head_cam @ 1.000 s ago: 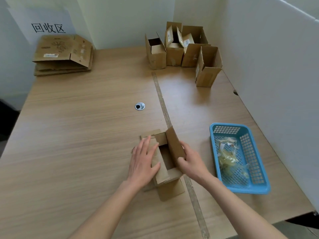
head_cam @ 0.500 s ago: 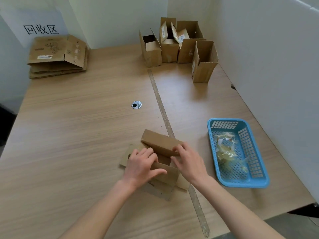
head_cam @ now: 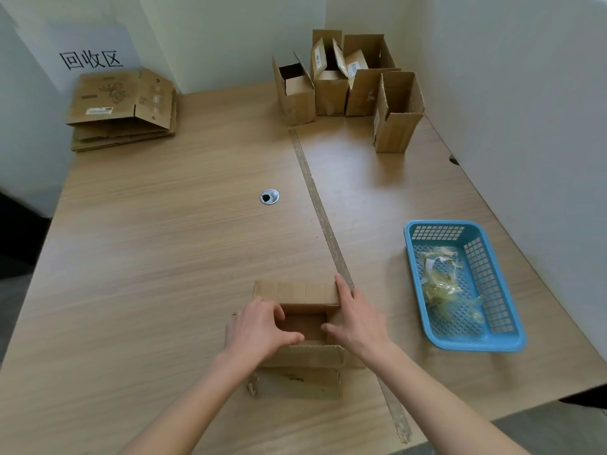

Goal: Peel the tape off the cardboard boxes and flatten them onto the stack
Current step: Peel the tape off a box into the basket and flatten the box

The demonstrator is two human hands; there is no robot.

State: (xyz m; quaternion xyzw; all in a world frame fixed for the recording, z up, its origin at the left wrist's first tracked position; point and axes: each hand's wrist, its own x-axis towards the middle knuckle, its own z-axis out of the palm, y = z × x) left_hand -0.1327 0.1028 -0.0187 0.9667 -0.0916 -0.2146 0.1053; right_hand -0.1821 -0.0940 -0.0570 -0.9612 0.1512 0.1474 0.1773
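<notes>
A small brown cardboard box [head_cam: 297,369] sits open on the wooden table near the front edge, its flaps spread towards and away from me. My left hand [head_cam: 262,330] grips its left wall, fingers curled over the rim. My right hand [head_cam: 358,320] holds the right wall, index finger stretched along the far flap. A stack of flattened cardboard [head_cam: 121,108] lies at the far left corner under a wall sign. Several upright open boxes [head_cam: 331,80] stand at the far right.
A blue plastic basket [head_cam: 512,326] with peeled tape scraps sits to the right of my hands. A strip of old tape [head_cam: 323,218] runs down the table's middle. A metal cable hole [head_cam: 269,196] lies mid-table. White partition walls close the back and right.
The box has been turned from lying on its side with a flap raised to sitting open side up. Both hands shifted from pressing its flaps to gripping its left and right walls.
</notes>
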